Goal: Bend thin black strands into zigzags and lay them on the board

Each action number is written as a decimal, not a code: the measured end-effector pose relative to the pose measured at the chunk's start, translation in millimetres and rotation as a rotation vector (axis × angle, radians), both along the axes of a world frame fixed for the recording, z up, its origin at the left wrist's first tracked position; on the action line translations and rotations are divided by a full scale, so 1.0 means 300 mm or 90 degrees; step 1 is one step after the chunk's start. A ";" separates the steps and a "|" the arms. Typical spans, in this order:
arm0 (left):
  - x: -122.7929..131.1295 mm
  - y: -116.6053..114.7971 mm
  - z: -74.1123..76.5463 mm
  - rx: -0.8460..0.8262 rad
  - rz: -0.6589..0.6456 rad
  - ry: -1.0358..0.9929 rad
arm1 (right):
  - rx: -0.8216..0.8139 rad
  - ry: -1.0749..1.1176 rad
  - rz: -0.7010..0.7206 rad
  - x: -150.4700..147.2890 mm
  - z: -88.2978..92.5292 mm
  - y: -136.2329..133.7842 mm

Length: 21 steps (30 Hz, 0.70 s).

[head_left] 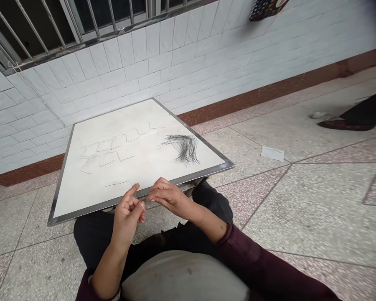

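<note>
My left hand [129, 211] is closed on a thin dark wire [117, 184], its index finger raised and its thumb pressed in. The wire runs out from the fingers over the near edge of a white table [138, 113]. My right hand [167, 194] is just to the right, fingertips pinched together near the left thumb; whether the wire reaches into them is too fine to make out. Several bent wires [111, 144] lie in zigzag shapes on the left and middle of the tabletop. A bundle of dark wires [187, 148] rests on the right side.
The table has a grey metal rim [203, 170], close above my knees. Behind it stand a white tiled wall [163, 54] and a barred window [90, 16]. On the floor at right lies a white paper [272, 153]; farther off is another person's shoe [346, 125].
</note>
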State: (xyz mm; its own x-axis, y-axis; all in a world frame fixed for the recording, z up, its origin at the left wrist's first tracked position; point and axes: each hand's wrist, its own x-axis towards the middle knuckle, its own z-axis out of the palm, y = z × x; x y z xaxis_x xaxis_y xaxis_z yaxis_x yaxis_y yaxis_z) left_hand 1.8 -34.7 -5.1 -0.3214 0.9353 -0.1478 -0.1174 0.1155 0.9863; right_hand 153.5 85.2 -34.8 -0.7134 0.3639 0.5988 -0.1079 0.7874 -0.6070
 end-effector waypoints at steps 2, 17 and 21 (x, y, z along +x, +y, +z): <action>0.001 0.000 -0.008 -0.001 -0.005 0.011 | -0.007 -0.014 0.010 0.005 0.011 -0.001; 0.057 0.010 -0.050 -0.048 -0.062 0.152 | -0.326 -0.009 -0.181 -0.049 0.046 -0.037; 0.074 0.011 -0.065 -0.047 -0.088 0.161 | -0.348 -0.025 -0.194 -0.058 0.060 -0.048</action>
